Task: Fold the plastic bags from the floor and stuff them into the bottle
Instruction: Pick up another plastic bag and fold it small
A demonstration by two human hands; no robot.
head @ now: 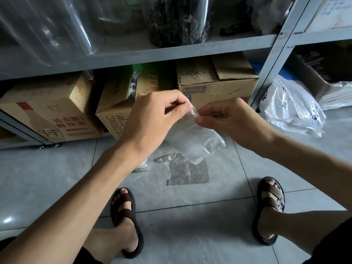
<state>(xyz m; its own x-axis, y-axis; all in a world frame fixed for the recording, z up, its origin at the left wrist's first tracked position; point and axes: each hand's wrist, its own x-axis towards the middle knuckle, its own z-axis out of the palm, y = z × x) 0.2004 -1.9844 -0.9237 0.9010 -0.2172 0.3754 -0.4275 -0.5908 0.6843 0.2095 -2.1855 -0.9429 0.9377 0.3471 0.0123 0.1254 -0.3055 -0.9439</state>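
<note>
Mid-frame, our left hand and right hand each pinch the top edge of a clear plastic bag that hangs between them above the tiled floor, so we judge we should pull that edge taut and match the corners before creasing. Below it a second clear bag lies flat on the tiles, and a white printed bag sits crumpled at right. Behind stand closed cardboard boxes, contents hidden; we see no bottle we can identify.
</note>
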